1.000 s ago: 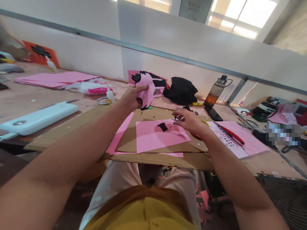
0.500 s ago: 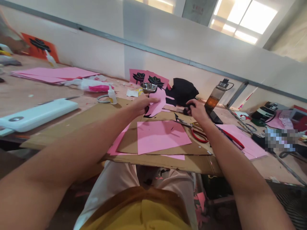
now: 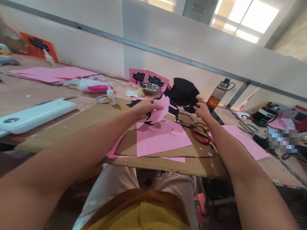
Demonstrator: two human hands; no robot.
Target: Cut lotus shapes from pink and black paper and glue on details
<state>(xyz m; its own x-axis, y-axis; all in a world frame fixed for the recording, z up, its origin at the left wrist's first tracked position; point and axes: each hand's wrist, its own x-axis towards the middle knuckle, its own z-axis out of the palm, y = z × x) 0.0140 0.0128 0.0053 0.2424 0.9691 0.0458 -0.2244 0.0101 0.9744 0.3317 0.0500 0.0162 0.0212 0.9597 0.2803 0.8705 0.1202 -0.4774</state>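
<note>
Pinched in my left hand (image 3: 145,108) is a cut-out of pink and black pieces (image 3: 163,107), held above the cardboard. My right hand (image 3: 201,110) has its fingers closed on the edge of a small black piece (image 3: 191,107), beside the large black cloth bundle (image 3: 183,91). Below the cut-out lies a pink sheet (image 3: 163,139) on brown cardboard (image 3: 201,150). Scissors with red handles (image 3: 200,136) rest at the sheet's right corner, their blades partly under the cut-out's edge.
A metal bowl (image 3: 150,88) and a glue bottle (image 3: 111,95) stand at the back. On the right is a drink bottle (image 3: 217,95). A pale blue device (image 3: 38,115) and pink sheets (image 3: 52,74) lie on the left.
The cut-out has come slightly nearer and turned, showing more black. My right hand has shifted right and down, with the black piece now visible at its fingers.
</note>
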